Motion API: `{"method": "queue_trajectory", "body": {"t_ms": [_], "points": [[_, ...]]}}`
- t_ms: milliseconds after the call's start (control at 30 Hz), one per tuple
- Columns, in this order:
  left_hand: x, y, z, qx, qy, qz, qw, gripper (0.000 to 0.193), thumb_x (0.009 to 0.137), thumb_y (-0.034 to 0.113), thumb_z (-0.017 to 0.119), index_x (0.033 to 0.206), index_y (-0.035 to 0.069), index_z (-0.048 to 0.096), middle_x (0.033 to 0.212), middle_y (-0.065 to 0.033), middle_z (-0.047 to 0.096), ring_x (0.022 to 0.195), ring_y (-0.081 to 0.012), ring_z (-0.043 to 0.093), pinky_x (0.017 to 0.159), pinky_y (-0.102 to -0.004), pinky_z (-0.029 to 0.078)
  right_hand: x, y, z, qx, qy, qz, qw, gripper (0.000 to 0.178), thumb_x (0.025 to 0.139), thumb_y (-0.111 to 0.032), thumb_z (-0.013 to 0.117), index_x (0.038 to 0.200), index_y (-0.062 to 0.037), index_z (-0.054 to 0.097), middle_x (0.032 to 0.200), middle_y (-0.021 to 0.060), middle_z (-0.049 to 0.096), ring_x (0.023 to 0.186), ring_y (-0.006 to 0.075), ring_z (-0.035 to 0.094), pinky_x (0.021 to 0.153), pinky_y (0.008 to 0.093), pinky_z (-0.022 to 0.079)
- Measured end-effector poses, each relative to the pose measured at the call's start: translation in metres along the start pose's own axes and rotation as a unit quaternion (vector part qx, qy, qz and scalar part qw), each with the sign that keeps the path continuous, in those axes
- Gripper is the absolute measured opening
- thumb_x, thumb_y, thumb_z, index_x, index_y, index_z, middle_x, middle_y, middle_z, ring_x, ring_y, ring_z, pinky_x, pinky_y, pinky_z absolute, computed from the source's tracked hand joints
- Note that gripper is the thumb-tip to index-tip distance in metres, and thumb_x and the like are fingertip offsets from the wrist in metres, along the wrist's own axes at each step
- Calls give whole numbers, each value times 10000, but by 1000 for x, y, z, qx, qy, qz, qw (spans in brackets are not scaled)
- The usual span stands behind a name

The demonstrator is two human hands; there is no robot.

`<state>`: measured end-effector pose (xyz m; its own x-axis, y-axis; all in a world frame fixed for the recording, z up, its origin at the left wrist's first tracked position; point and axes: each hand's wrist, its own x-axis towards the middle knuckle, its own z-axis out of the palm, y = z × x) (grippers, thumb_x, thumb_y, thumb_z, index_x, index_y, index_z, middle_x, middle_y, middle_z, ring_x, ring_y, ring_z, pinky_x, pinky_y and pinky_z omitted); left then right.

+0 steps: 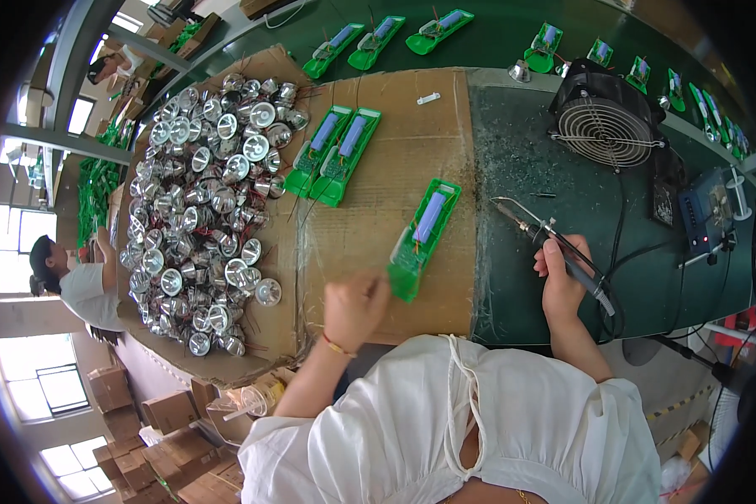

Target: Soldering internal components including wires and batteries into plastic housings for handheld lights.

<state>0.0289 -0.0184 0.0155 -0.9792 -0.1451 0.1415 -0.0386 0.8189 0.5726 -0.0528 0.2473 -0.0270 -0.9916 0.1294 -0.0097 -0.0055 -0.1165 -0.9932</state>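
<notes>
My right hand (564,281) grips a soldering iron (581,275) with a metal feed tube along it, its tip pointing up and left over the green mat. Slightly blurred, my left hand (357,311) is closed beside the lower end of a green plastic housing (405,284); what its fingers hold, if anything, is hidden. That housing lies tilted on the cardboard, with a blue cylindrical battery (430,217) and thin wires inside. Two similar green housings (338,181) rest side by side farther left. A heap of silver reflector cups (218,197) with wires covers the left side.
A black fan with a wire grille (605,133) stands at the right, near a blue soldering station (706,214). More green housings (378,42) line the far shelf. A small white part (428,98) lies on the cardboard. Another person (80,277) works at the far left.
</notes>
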Motion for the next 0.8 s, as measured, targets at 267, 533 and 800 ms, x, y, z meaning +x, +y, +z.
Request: {"method": "queue_trajectory", "body": {"t_ms": [267,533,800], "points": [[53,-9,-6,-103,22,-136,985,178,768,179,676,792,3,671,660,-99,649,542,-158,619,515,-266,478,4,1,-5,20,33,-3,999,174,850,-142,611,888,-9,505,693,74,582,557,89,527,500,200,416],[240,-5,58,8,36,111,993,241,729,135,685,947,43,638,995,-134,588,834,-260,615,707,-350,486,0,-3,1,-18,7,-9,1000,176,842,-149,618,882,-7,524,707,63,585,574,86,538,517,208,431],[274,-5,74,-9,-82,38,996,154,687,142,736,788,53,661,710,-75,651,657,-202,632,631,-314,507,0,2,-2,-27,-2,0,1000,212,833,-158,636,908,0,517,704,66,592,582,88,551,541,219,460]]}}
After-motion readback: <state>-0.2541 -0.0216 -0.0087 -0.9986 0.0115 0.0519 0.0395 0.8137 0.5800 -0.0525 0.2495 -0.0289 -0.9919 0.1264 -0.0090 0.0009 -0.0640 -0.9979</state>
